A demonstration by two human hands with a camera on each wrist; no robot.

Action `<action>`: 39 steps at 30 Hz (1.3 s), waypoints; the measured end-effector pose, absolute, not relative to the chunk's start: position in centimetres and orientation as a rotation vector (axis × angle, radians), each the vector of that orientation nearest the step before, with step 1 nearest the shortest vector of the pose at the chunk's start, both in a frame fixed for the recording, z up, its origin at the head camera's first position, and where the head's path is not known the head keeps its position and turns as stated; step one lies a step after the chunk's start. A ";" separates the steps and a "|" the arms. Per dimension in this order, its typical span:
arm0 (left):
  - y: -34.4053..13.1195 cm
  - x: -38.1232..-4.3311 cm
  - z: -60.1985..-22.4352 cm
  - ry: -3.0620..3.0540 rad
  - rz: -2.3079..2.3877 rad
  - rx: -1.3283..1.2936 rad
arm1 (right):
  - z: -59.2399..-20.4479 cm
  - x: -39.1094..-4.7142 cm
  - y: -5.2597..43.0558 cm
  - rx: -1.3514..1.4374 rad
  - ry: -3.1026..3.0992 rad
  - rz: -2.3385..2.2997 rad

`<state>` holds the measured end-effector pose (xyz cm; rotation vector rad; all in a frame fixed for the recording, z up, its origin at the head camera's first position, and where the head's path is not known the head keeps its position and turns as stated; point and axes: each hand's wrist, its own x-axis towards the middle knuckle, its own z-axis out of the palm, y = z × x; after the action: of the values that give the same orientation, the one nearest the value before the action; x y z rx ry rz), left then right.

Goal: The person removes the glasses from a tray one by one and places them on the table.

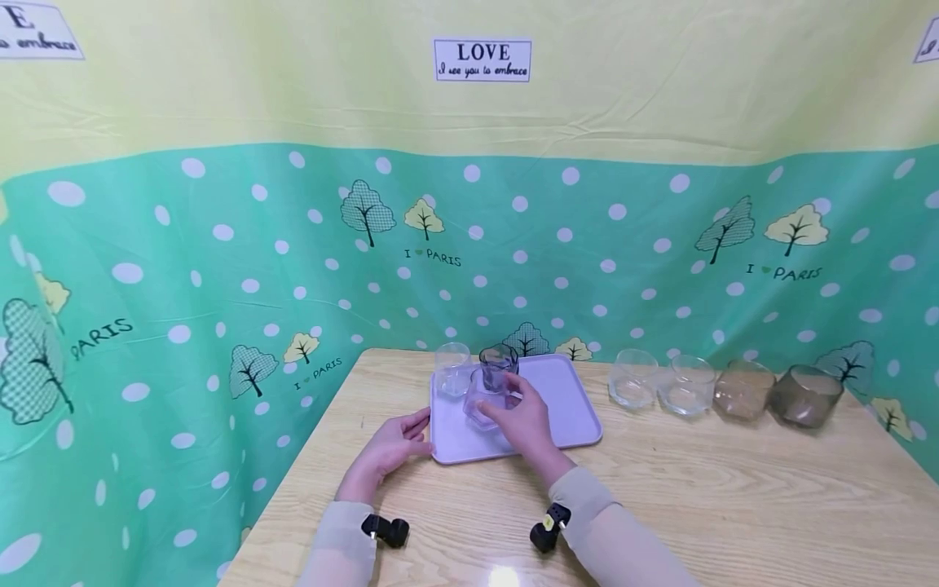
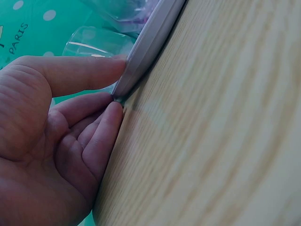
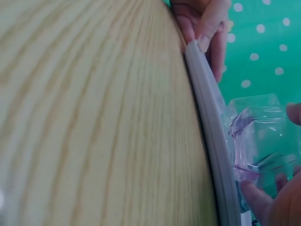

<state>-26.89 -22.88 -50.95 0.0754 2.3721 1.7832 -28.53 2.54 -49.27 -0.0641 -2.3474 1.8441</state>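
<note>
A pale purple tray (image 1: 469,444) lies on the table. My left hand (image 1: 392,446) pinches its near left corner, the thumb (image 2: 94,73) on the rim and the fingertips low against the edge. My right hand (image 1: 526,417) holds a faintly purple, see-through glass (image 3: 244,146) by its sides, upright at the left part of the tray. Whether its base touches the tray I cannot tell. Close behind it on the tray are a clear glass (image 1: 449,359) at the left and a dark grey glass (image 1: 499,355), partly hidden by the held one.
Right of the tray, a row of glasses stands on the wooden table (image 1: 697,489): a clear glass (image 1: 633,380), another clear glass (image 1: 686,386), a brown glass (image 1: 744,391) and a dark smoky glass (image 1: 805,397). A green and yellow curtain (image 1: 587,269) hangs behind the table.
</note>
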 end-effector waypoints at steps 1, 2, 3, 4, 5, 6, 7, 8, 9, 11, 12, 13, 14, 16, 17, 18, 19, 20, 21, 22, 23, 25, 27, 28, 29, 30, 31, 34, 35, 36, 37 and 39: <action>-22.9 -26.9 -51.0 2.373 1.783 0.077 | -49.2 -28.4 2.7 -0.066 -2.335 1.864; -22.9 -26.9 -51.0 2.375 1.780 0.077 | -49.1 -28.3 2.8 -0.070 -2.323 1.887; -22.9 -26.8 -51.0 2.376 1.775 0.076 | -49.0 -28.2 3.0 -0.074 -2.314 1.906; -22.9 -26.8 -51.0 2.377 1.771 0.075 | -48.9 -28.0 3.2 -0.072 -2.301 1.929; -22.9 -26.8 -51.0 2.379 1.766 0.072 | -48.8 -27.9 3.4 -0.077 -2.289 1.956; -22.9 -26.8 -51.1 2.381 1.759 0.072 | -48.8 -27.7 3.6 -0.078 -2.274 1.989; -22.9 -26.9 -51.1 2.386 1.750 0.073 | -48.7 -27.5 3.9 -0.081 -2.259 2.024; -22.9 -26.9 -51.1 2.385 1.745 0.066 | -48.6 -27.3 4.2 -0.074 -2.242 2.061; -22.9 -26.9 -51.1 2.383 1.742 0.062 | -48.6 -27.1 4.6 -0.067 -2.227 2.093; -22.9 -27.0 -51.1 2.382 1.739 0.055 | -48.4 -26.7 5.3 -0.045 -2.208 2.141; -22.9 -27.0 -51.1 2.382 1.738 0.060 | -48.3 -26.4 5.7 -0.024 -2.206 2.151; -22.9 -27.0 -51.1 2.379 1.740 0.060 | -48.3 -26.2 6.1 -0.009 -2.211 2.153; -22.9 -27.0 -51.1 2.374 1.747 0.055 | -48.2 -26.0 6.5 0.008 -2.221 2.150; -22.9 -27.0 -51.1 2.376 1.754 0.063 | -48.0 -25.5 7.4 0.032 -2.244 2.138; -22.9 -27.0 -51.0 2.378 1.757 0.067 | -47.9 -25.3 7.8 0.043 -2.249 2.141; -22.9 -26.9 -51.0 2.380 1.759 0.072 | -47.9 -25.1 8.2 0.050 -2.248 2.151; -22.9 -26.9 -51.0 2.378 1.764 0.070 | -47.8 -25.0 8.6 0.055 -2.247 2.158; -22.9 -26.8 -50.9 2.380 1.767 0.071 | -47.7 -24.8 9.0 0.064 -2.249 2.164; -22.9 -26.8 -50.9 2.382 1.767 0.075 | -47.6 -24.7 9.5 0.070 -2.248 2.171; -22.9 -26.8 -50.9 2.384 1.768 0.079 | -47.5 -24.6 9.9 0.085 -2.248 2.176; -22.9 -26.8 -50.9 2.386 1.766 0.080 | -47.4 -24.5 10.4 0.097 -2.247 2.180; -22.9 -26.9 -50.9 2.391 1.761 0.081 | -47.4 -24.3 11.6 0.127 -2.251 2.180; -22.9 -26.9 -51.0 2.391 1.755 0.078 | -47.3 -24.2 12.7 0.143 -2.258 2.184; -22.9 -26.9 -51.0 2.392 1.753 0.079 | -47.3 -24.1 13.3 0.153 -2.262 2.178; -22.9 -26.9 -51.0 2.393 1.752 0.078 | -47.3 -24.1 13.8 0.152 -2.270 2.170; -22.9 -26.9 -51.0 2.394 1.751 0.077 | -47.3 -24.0 14.3 0.149 -2.280 2.158; -22.8 -26.9 -51.0 2.393 1.751 0.076 | -47.2 -23.9 14.8 0.144 -2.295 2.142; -22.8 -26.9 -50.9 2.394 1.755 0.077 | -47.0 -23.6 16.2 0.138 -2.332 2.091; -22.8 -26.9 -50.9 2.393 1.754 0.074 | -47.0 -23.4 16.6 0.140 -2.340 2.079; -22.8 -26.9 -50.9 2.394 1.753 0.072 | -47.0 -23.3 17.0 0.146 -2.347 2.066; -22.8 -26.8 -50.9 2.394 1.754 0.070 | -47.0 -23.1 17.4 0.153 -2.350 2.056; -22.9 -26.8 -50.9 2.394 1.750 0.056 | -46.9 -22.9 18.1 0.172 -2.353 2.039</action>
<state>-26.78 -22.87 -50.93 0.0560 2.3943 1.7498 -22.86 18.10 -46.93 0.1723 -2.3535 2.0386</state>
